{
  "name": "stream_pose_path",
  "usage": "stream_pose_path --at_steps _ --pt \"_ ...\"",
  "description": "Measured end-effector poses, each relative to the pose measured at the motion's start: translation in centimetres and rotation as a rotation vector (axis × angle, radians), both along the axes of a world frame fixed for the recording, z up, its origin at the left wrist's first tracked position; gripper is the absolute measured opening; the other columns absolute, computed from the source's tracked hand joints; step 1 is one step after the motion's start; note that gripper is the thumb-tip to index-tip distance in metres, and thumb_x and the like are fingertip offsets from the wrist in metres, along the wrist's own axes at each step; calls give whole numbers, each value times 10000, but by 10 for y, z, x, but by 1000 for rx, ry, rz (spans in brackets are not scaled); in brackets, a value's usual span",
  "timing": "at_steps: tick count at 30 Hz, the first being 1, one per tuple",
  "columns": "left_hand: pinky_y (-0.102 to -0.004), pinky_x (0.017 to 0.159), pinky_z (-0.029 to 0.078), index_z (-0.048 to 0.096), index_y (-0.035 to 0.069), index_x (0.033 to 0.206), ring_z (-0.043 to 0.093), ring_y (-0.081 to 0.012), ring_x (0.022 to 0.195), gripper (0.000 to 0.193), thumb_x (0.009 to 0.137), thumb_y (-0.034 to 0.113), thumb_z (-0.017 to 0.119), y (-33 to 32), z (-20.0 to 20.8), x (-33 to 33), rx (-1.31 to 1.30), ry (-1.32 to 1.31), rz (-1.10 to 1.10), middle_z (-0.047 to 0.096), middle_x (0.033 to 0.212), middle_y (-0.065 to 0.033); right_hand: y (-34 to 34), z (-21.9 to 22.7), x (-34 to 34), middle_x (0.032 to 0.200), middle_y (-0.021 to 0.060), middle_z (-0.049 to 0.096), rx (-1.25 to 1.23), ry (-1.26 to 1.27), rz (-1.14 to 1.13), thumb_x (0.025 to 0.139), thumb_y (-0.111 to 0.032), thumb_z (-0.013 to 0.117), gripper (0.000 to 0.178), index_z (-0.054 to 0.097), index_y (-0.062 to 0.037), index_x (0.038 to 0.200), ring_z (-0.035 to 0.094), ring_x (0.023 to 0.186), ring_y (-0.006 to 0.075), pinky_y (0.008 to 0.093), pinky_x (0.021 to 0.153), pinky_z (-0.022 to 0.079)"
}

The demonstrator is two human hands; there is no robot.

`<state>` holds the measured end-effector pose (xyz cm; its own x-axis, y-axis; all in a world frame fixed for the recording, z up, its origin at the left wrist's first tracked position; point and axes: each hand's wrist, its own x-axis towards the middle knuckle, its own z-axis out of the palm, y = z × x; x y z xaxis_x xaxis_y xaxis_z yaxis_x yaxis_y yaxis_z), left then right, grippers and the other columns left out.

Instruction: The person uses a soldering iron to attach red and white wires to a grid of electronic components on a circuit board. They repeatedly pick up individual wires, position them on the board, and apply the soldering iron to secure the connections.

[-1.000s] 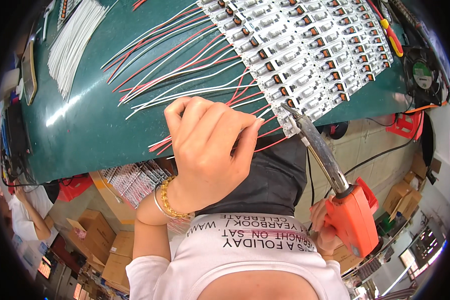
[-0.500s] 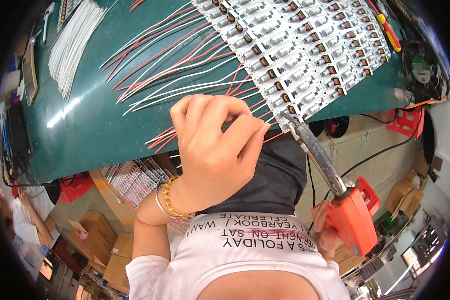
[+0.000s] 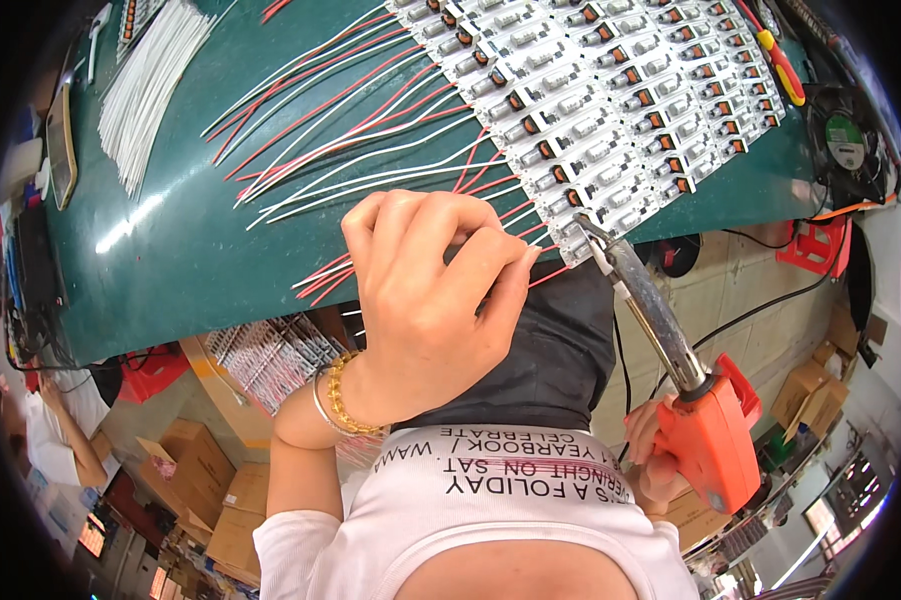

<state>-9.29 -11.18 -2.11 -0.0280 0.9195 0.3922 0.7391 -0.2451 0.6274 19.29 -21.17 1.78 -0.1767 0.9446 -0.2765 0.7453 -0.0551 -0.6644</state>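
I'm noting L hand (image 3: 432, 280) fingertips together, hold unclear; R hand (image 3: 656, 478) clamping iron (image 3: 705, 425), axis running up-L to boards (image 3: 610, 115).

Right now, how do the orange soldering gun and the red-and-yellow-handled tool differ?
The soldering gun is in the right hand; the red-and-yellow-handled tool lies unheld on the green table.
The soldering gun's tip is at the near corner of the boards; the red-and-yellow-handled tool lies along their right side.
The soldering gun has a bulky orange body; the red-and-yellow-handled tool has a slim handle.
Both are hand tools.
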Motion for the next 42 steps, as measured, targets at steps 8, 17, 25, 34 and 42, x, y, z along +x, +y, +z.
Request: stream_pose_path --at_steps 8,17,25,34,42 --pt "-344 777 398 669 91 789 571 -228 808 189 671 28 802 -2 16 -6 -65 6 17 609 821 -20 32 -15 -33 522 -58 429 55 688 -67 864 -592 623 805 437 54 1307 424 448 92 266 483 394" --pt "-376 775 492 717 68 951 645 -269 871 234 764 190 783 85 9 -208 89 680 323 715 930 -84 39 -42 -19 526 -21 419 187 957 -121 937 -445 607 711 385 91 1347 388 409 91 246 445 366" --pt "-436 764 442 678 45 873 597 -325 862 103 800 116 692 79 0 -216 -65 720 393 667 864 -121 35 -71 4 526 -20 393 204 921 -244 977 -371 568 619 393 103 1334 381 421 86 233 451 362" --pt "-472 690 502 533 -23 890 642 -348 836 189 712 -8 595 111 20 -208 -310 851 169 633 831 -223 62 -91 -15 524 -19 375 127 963 -269 988 -307 556 544 412 88 1334 373 411 86 234 435 358" --pt "-436 710 503 617 -27 908 641 -382 805 168 767 63 601 98 9 -252 -365 483 146 662 845 -209 77 -93 -23 524 -18 373 70 993 -183 989 -297 555 536 413 85 1336 369 407 85 234 430 355"
